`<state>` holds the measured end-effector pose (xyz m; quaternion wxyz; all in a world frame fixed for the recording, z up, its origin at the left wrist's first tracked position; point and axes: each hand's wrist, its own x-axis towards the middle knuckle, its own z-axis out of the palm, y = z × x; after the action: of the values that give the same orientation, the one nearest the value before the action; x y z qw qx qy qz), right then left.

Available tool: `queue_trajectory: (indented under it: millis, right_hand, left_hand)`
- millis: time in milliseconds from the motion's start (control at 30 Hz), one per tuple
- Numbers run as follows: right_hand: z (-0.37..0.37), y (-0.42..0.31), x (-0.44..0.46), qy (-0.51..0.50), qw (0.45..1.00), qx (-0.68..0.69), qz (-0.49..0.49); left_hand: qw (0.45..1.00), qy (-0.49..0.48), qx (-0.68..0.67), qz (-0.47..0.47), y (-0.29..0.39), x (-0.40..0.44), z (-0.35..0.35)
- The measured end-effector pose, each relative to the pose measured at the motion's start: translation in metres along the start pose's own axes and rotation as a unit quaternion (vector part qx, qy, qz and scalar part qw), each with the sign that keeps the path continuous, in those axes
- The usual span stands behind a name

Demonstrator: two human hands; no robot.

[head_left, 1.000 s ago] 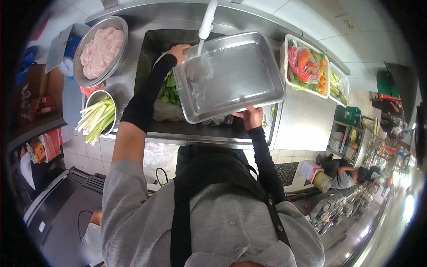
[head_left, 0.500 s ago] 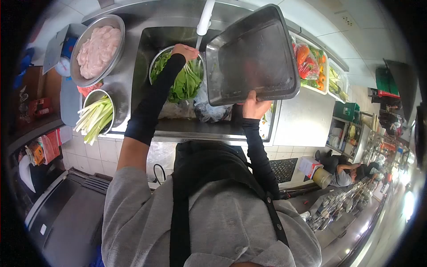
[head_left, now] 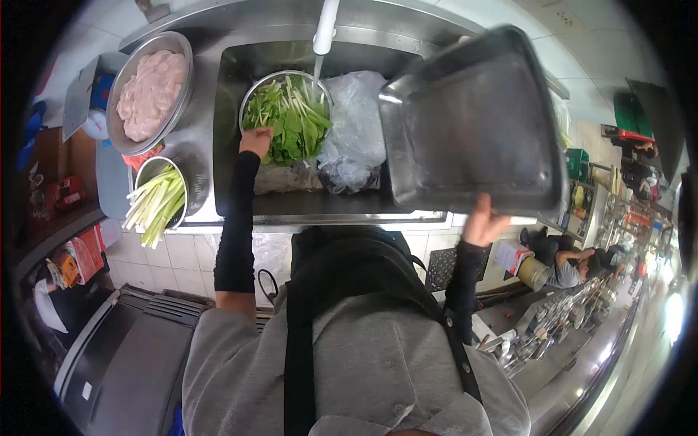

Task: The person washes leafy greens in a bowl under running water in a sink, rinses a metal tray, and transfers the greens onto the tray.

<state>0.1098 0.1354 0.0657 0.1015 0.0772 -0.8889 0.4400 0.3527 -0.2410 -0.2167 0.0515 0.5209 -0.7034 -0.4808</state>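
Leafy greens fill a round metal bowl standing in the sink. My left hand is closed at the bowl's near-left edge, over the greens; what its fingers hold, if anything, is hidden. Water runs from the white faucet onto the greens' right side. My right hand grips a dark rectangular tray by its near rim, thumb on the inside. The tray is tilted up, over the sink's right side and counter, and its inside looks bare. A clear plastic bag lies in the sink between bowl and tray.
On the left counter stand a metal basin of pale raw meat and a smaller bowl of cut green stalks. The steel sink rim runs along my front. Another person is farther off at right.
My right hand has carried the tray to the right, uncovering more of the plastic bag. My left hand has drawn back from the bowl's far side to its near-left edge.
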Motion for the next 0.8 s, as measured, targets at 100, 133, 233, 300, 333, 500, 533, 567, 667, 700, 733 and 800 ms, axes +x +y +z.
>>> queue_trajectory:
  millis: [100,133,233,300,333,500,533,567,667,700,733,800]
  right_hand:
    - [-0.052,0.061,0.014,0.109,0.973,0.177,0.103]
    - [-0.068,0.08,0.02,0.128,0.964,0.22,0.075]
    - [-0.109,0.12,0.023,0.156,0.926,0.231,0.256]
    - [-0.122,0.14,0.016,0.184,0.867,0.28,0.369]
    - [-0.128,0.172,0.013,0.184,0.849,0.318,0.379]
    - [-0.13,0.265,-0.005,0.132,0.821,0.319,0.454]
    - [-0.133,0.299,-0.006,0.115,0.816,0.324,0.464]
    - [-0.136,0.34,0.0,0.091,0.811,0.329,0.475]
    - [-0.125,0.384,0.016,0.021,0.813,0.301,0.497]
    - [-0.13,0.411,0.027,-0.043,0.79,0.332,0.513]
    - [-0.13,0.403,0.032,-0.006,0.782,0.353,0.513]
    - [-0.13,0.4,0.039,0.012,0.83,0.292,0.476]
  left_hand:
    - [0.998,-0.038,-0.009,-0.04,-0.005,-0.023,0.009]
    - [0.998,-0.044,-0.013,-0.045,-0.001,-0.03,0.014]
    - [0.997,-0.071,-0.031,-0.025,0.024,-0.05,0.031]
    - [0.995,-0.084,-0.059,-0.002,0.041,-0.048,0.04]
    - [0.993,-0.087,-0.083,0.01,0.049,-0.039,0.046]
    - [0.933,-0.074,-0.351,-0.007,0.151,0.002,0.047]
    - [0.884,-0.136,-0.448,-0.003,0.153,0.028,0.04]
    - [0.822,-0.19,-0.537,0.003,0.155,0.051,0.03]
    - [0.799,-0.253,-0.538,0.092,0.127,0.113,0.034]
    - [0.858,-0.14,-0.494,-0.004,0.137,0.111,0.037]
    - [0.925,-0.129,-0.357,0.012,0.139,0.095,0.029]
    - [0.993,-0.104,-0.053,0.029,0.137,0.075,0.015]
